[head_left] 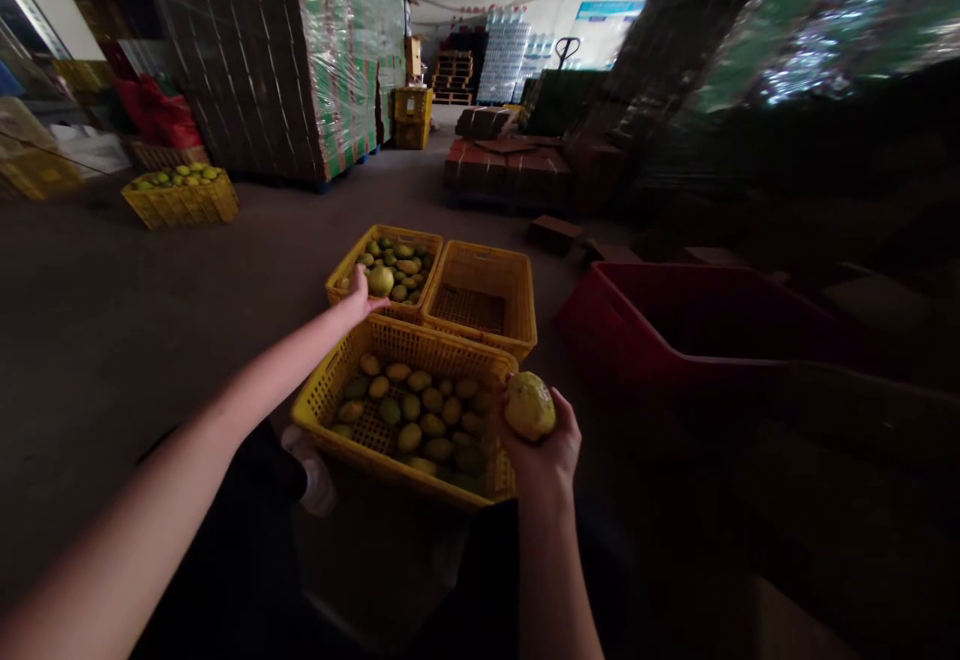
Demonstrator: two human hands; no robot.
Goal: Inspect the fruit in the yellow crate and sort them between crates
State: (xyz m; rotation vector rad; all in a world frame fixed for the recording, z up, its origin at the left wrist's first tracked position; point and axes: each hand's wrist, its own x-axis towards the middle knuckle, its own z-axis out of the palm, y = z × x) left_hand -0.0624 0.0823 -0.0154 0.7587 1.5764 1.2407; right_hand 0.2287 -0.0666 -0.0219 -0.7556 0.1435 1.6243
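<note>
My right hand [546, 445] is wrapped round a yellow-green mango [530, 407] with dark spots, held up at the right edge of the front yellow crate [337, 445]. Mangoes [431, 425] lie loosely over that crate's slatted bottom. My left arm reaches forward to the back left yellow crate [335, 280], which is full of green and yellow mangoes. Over its near side, my left hand [362, 298] has thumb and fingers around a pale yellow-green mango [380, 281]. Beside it stands another yellow crate [517, 295], its slatted bottom showing.
A large red bin [637, 320] stands to the right. Further left on the floor is a yellow crate of mangoes [184, 202]. Wrapped pallet stacks [345, 60] rise behind, and flat brown cartons [506, 170] lie ahead. My shoe [319, 485] is close to the front crate.
</note>
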